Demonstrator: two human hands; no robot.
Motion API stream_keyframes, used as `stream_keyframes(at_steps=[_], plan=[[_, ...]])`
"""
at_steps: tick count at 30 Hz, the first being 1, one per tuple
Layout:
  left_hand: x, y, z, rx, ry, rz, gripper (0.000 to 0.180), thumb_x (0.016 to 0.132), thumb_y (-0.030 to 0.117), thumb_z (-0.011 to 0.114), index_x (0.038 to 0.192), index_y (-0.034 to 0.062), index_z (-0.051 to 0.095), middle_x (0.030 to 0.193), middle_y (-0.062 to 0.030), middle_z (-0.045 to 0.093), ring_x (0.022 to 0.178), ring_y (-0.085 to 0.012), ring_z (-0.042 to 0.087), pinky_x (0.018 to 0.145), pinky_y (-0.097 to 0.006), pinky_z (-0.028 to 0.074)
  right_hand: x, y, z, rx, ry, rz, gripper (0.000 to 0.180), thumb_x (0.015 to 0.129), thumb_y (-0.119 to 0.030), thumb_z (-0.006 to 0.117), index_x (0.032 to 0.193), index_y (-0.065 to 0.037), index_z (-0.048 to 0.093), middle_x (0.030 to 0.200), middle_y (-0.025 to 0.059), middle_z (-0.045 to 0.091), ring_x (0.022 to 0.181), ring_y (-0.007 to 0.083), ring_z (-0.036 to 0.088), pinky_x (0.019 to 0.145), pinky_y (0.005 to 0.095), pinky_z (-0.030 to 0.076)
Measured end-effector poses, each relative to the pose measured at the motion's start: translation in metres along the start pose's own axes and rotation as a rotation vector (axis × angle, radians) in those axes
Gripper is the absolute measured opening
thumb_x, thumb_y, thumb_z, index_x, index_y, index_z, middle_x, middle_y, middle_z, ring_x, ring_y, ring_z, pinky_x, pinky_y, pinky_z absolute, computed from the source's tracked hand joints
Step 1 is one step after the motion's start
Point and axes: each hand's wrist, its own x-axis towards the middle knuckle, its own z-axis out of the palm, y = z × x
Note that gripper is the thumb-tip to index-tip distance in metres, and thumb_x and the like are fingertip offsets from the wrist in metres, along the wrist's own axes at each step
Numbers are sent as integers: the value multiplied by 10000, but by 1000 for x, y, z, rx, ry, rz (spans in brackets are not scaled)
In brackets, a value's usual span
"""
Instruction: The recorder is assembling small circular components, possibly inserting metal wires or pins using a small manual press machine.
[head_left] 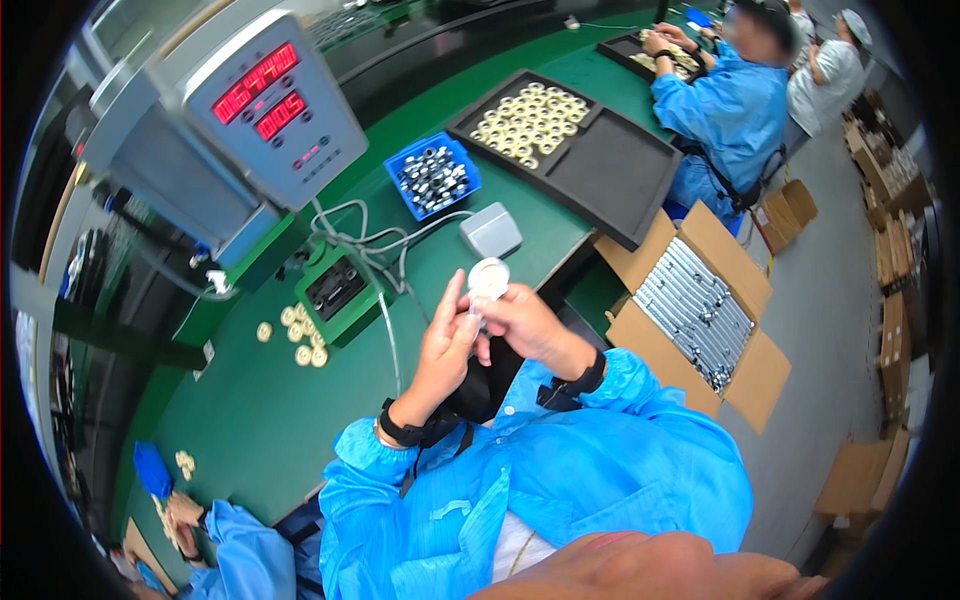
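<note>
In front of my chest my two hands meet over a white, round, cup-like part [489, 277]. My right hand [530, 322] is closed, pinching this part near its lower edge between thumb and fingers. Close against it on the left is my left hand [443, 350], its index finger stretched upward and its thumb near the right fingertips. Whether the left thumb touches the part is hard to make out. Several cream-coloured rings [303, 335] lie on the green table beside a green machine base with a dark fixture [335, 290].
A machine with a red digital display [275, 110] stands at left. Beyond my hands are a grey box [491, 231] with a cable, a blue bin [433, 176] of metal parts and a black tray [620, 165] with rings. An open carton [695, 310] stands right. Co-workers sit nearby.
</note>
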Motion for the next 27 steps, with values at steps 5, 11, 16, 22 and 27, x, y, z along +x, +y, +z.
stream_keyframes(at_steps=[5,11,16,22,27], plan=[[-13,13,-13,75,-105,-112,778,915,82,526,1493,131,8,933,-128,627,638,-83,542,572,-219,464,31,-52,-20,91,70,-80,256,925,-194,531,1061,20,566,963,166,657,862,282,670,741,397,570],[-31,35,-33,154,-178,-222,732,894,61,545,1489,113,122,851,-69,602,690,-75,540,600,-212,460,131,-151,-64,147,193,-231,297,963,-227,489,1112,27,529,1025,158,635,927,293,649,656,322,594],[-30,27,-56,100,-306,-317,579,908,79,551,1433,66,310,873,-30,587,752,-75,554,671,-215,478,239,-199,-95,147,365,-314,241,988,-202,423,1140,-15,412,1117,238,584,989,377,619,691,373,607],[-27,1,-71,67,-319,-254,457,901,118,574,1341,63,465,872,-8,603,723,-51,520,653,-210,458,360,-220,-118,463,339,-299,296,1006,-198,324,1080,83,380,1108,324,537,1005,447,586,854,488,547],[-23,17,-79,272,-554,-265,452,892,137,596,1324,56,488,934,-17,623,796,-69,571,725,-227,469,428,-251,-143,593,242,-405,477,1018,-245,272,1224,185,288,1311,356,378,1219,478,418,1015,541,407]])
